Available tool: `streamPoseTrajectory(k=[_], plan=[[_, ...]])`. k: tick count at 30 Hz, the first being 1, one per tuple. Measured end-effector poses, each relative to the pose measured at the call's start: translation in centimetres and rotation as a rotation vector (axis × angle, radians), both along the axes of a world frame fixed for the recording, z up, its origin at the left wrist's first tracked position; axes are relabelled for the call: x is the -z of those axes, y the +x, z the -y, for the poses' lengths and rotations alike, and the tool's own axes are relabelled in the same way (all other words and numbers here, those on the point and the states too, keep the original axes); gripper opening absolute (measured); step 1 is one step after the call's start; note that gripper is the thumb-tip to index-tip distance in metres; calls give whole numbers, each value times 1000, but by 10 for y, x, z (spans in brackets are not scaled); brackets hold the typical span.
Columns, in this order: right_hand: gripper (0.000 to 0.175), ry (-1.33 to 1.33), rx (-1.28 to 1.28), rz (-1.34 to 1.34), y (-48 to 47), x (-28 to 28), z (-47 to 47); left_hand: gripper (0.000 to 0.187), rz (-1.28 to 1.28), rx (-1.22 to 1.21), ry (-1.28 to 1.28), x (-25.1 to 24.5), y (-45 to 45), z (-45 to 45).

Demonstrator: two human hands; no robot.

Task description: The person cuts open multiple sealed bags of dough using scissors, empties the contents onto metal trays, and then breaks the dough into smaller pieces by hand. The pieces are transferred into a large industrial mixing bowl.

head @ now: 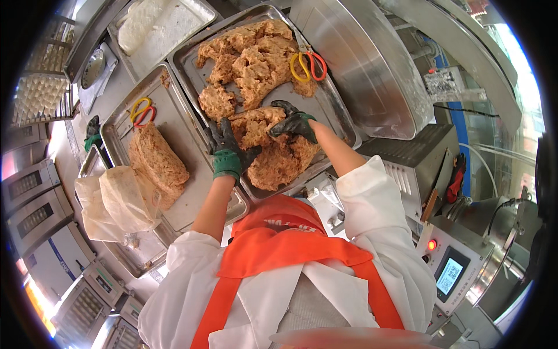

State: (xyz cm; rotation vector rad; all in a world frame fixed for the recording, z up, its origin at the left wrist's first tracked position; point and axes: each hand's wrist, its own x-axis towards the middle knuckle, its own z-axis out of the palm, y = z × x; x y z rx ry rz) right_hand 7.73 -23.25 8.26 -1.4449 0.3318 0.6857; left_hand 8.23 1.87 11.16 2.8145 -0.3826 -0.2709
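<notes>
Clumps of shredded, brownish meat filling lie in a metal tray before me. My left hand, in a black glove with a green cuff, rests spread against the left side of the nearer clump. My right hand, gloved alike, presses its upper right part with curled fingers; whether it grips any is hard to tell. Scissors with red and yellow handles lie at that tray's right edge. In the left tray are a meat block partly in a plastic bag and similar scissors.
Another tray at the top left holds a whitish plastic-wrapped bundle. A large steel container borders my tray on the right. A machine with a lit display stands lower right. Another black-and-green glove shows at the left.
</notes>
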Motion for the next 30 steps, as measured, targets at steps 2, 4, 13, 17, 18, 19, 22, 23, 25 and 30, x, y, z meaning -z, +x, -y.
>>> streamPoseTrajectory(k=[2,4,13,17,18,19,22,23,25,30], plan=[[86,145,19,-89,-1,-2,7,121,9,2,-156,1,-4,0],[78,278,51,-157,-1,-2,10,112,-34,67,-414,7,-7,-1],[64,29,-55,1124,6,76,11,86,-438,-18,-835,50,8,5],[70,30,-110,1015,18,121,4,76,-494,-102,-860,26,22,18],[71,4,-105,1031,20,126,2,78,-445,-89,-839,14,23,16],[72,4,-111,985,21,127,1,81,-539,-160,-902,2,23,14],[77,46,-134,790,18,115,0,90,-565,-271,-636,-31,15,13],[74,64,-109,511,16,106,0,95,-524,-275,-545,-36,11,15],[70,321,99,51,7,83,-4,99,-601,-288,-665,-38,5,15],[73,648,281,18,9,40,-25,91,-656,-172,-1064,16,20,-11]])
